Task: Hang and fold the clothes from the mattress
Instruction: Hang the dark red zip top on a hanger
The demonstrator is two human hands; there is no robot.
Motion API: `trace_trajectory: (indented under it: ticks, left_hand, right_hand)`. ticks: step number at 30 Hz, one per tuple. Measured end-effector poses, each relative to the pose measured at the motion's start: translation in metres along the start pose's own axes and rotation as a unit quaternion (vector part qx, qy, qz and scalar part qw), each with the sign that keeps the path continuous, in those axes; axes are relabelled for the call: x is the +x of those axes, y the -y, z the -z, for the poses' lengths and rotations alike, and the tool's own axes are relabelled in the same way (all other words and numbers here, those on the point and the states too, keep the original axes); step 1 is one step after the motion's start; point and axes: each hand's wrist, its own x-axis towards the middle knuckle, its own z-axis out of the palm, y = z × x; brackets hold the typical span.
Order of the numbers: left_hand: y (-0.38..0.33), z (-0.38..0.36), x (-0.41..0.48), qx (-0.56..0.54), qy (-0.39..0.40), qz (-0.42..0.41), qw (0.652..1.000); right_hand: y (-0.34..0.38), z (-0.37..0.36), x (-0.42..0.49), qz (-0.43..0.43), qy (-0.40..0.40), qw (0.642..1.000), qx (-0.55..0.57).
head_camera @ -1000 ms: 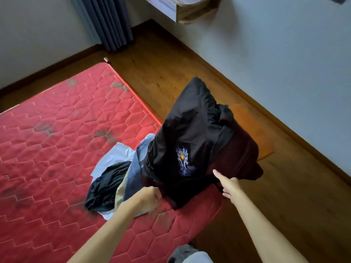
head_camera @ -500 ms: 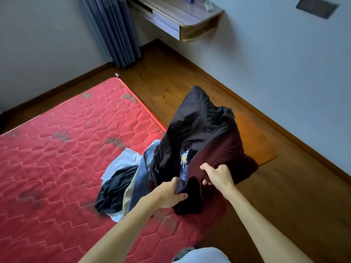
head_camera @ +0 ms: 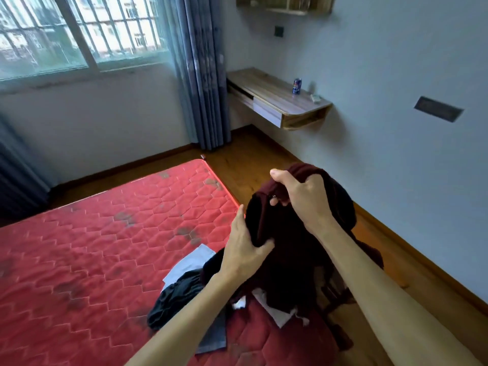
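A dark maroon garment (head_camera: 290,254) hangs lifted above the near right corner of the red quilted mattress (head_camera: 100,239). My right hand (head_camera: 301,196) grips its upper edge, fingers curled round the fabric. My left hand (head_camera: 243,247) holds a fold of the same garment lower down on its left side, thumb pressed into the cloth. Under it on the mattress lies a small pile: a dark grey garment (head_camera: 174,297), a pale white piece (head_camera: 192,260) and a grey-blue piece (head_camera: 214,336). The black printed garment is not clearly visible.
Wooden floor (head_camera: 250,167) runs along the mattress's right side to a grey wall. A wall-mounted wooden shelf (head_camera: 280,101) carries a drink can (head_camera: 297,86). Blue-grey curtains (head_camera: 203,75) hang beside a barred window (head_camera: 79,33) at the back.
Both hands have raised the maroon garment well above the pile. My head has tilted up, bringing the window and shelf into view. The black printed garment has dropped out of clear sight.
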Motion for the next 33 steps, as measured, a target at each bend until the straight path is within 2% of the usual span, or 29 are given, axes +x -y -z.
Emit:
trace_trajectory:
  ticks: [2, 4, 6, 8, 9, 10, 12, 13, 16, 18, 19, 20, 24, 27, 29, 31, 33]
  left_hand:
    - [-0.012, 0.020, 0.002, 0.013, -0.075, 0.005, 0.997]
    - [-0.029, 0.044, 0.003, 0.066, -0.181, -0.027, 0.981]
    - [-0.051, 0.067, 0.000, 0.103, -0.295, -0.098, 0.945]
    - [-0.076, 0.086, -0.009, 0.069, -0.341, -0.180, 0.920]
    - [-0.088, 0.094, -0.014, 0.031, -0.330, -0.196, 0.923]
    - [-0.099, 0.103, -0.017, -0.024, -0.303, -0.172, 0.937]
    - [-0.121, 0.127, -0.013, -0.162, -0.229, -0.040, 0.959]
    - [-0.130, 0.143, -0.006, -0.232, -0.185, 0.041, 0.954]
    - [-0.139, 0.189, 0.020, -0.383, 0.026, 0.244, 0.890]
    - [-0.137, 0.203, 0.032, -0.413, 0.124, 0.288, 0.855]
    - [-0.134, 0.203, 0.035, -0.421, 0.130, 0.292, 0.849]
    - [-0.133, 0.201, 0.036, -0.424, 0.111, 0.292, 0.850]
    - [-0.116, 0.196, 0.044, -0.384, -0.019, 0.244, 0.891]
    - [-0.109, 0.208, 0.050, -0.339, -0.146, 0.201, 0.907]
    - [-0.104, 0.224, 0.051, -0.303, -0.187, 0.167, 0.920]
    - [-0.098, 0.246, 0.050, -0.233, -0.199, 0.115, 0.945]
    - [-0.097, 0.270, 0.046, -0.139, -0.177, 0.060, 0.973]
  right_hand:
    - [0.030, -0.015, 0.007, 0.039, -0.005, 0.999, 0.019]
    - [0.061, -0.028, 0.013, 0.068, -0.011, 0.996, 0.055]
    - [0.090, -0.039, 0.017, 0.083, -0.022, 0.991, 0.102]
    - [0.111, -0.050, 0.020, 0.083, -0.034, 0.985, 0.148]
    - [0.118, -0.055, 0.020, 0.083, -0.037, 0.982, 0.164]
    - [0.123, -0.060, 0.020, 0.086, -0.035, 0.981, 0.170]
    - [0.127, -0.070, 0.018, 0.090, -0.019, 0.983, 0.158]
    - [0.126, -0.074, 0.015, 0.089, -0.009, 0.985, 0.148]
    - [0.115, -0.083, 0.002, 0.091, 0.010, 0.990, 0.111]
    - [0.103, -0.088, -0.010, 0.108, 0.027, 0.991, 0.077]
    - [0.095, -0.090, -0.016, 0.123, 0.045, 0.990, 0.060]
    - [0.086, -0.092, -0.023, 0.134, 0.065, 0.988, 0.041]
    - [0.049, -0.093, -0.047, 0.118, 0.144, 0.979, -0.086]
    - [0.046, -0.078, -0.057, 0.108, 0.301, 0.938, -0.136]
    - [0.054, -0.066, -0.053, 0.124, 0.357, 0.917, -0.130]
    - [0.065, -0.060, -0.040, 0.146, 0.320, 0.932, -0.088]
    - [0.074, -0.059, -0.021, 0.151, 0.247, 0.956, -0.059]
